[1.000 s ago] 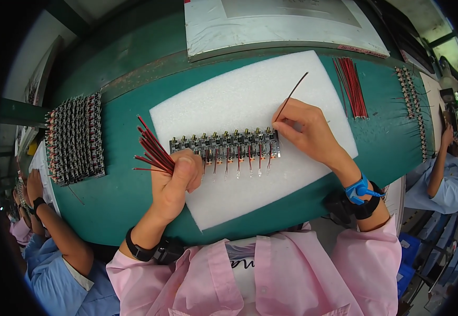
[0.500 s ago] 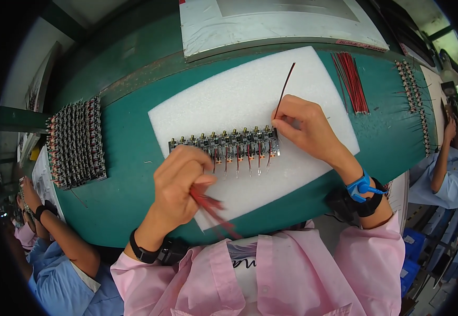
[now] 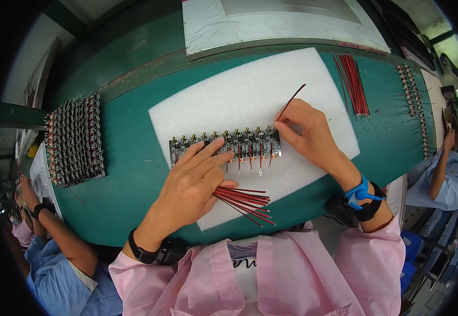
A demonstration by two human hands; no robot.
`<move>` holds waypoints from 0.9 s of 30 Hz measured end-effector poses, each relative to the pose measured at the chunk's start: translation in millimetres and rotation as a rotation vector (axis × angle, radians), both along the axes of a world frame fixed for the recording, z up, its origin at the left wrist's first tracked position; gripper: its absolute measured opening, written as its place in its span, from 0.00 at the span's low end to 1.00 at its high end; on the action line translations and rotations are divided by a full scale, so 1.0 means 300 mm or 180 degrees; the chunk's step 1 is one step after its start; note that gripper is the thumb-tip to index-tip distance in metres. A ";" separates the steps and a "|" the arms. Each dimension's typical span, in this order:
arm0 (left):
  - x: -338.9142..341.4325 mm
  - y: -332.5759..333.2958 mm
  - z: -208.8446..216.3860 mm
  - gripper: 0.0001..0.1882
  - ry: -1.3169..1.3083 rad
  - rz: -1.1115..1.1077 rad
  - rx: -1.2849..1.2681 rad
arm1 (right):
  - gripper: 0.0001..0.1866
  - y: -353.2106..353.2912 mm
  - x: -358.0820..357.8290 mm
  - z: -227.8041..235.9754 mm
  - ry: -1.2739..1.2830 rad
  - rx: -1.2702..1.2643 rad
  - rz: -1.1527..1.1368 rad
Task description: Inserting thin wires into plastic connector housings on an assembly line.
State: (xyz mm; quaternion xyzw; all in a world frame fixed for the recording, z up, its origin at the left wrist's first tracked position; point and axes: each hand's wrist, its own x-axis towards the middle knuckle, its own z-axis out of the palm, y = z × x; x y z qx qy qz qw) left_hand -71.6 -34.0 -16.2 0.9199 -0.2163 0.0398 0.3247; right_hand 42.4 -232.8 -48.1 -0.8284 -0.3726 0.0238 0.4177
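A row of small circuit boards lies on a white foam sheet, with short red and black wires hanging from several boards. My left hand rests its outstretched fingers over the left half of the row. Its thumb and palm hold a bundle of red and black wires, whose ends fan out to the right. At the row's right end, my right hand pinches a single red-black wire that points up and away. The wire's lower end is hidden by the fingers.
Stacked circuit boards stand at the left of the green mat. More red and black wires lie beyond the foam at right, near a strip of small parts. Co-workers' arms show at both sides.
My left hand has moved right and settled its fingers on the boards, and the wire bundle has swung to the right. The single wire in my right hand has tilted lower.
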 end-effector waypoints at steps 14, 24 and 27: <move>-0.001 0.008 -0.002 0.10 -0.0144 -0.0028 0.0278 | 0.04 -0.004 0.007 0.003 0.0149 -0.0065 0.0149; -0.001 0.007 -0.007 0.10 -0.0120 0.0015 0.0228 | 0.06 -0.009 0.006 0.014 -0.0316 -0.0165 0.0297; 0.001 0.013 -0.011 0.09 -0.0047 0.0018 0.0195 | 0.07 -0.008 0.004 0.030 -0.0607 -0.0375 0.0407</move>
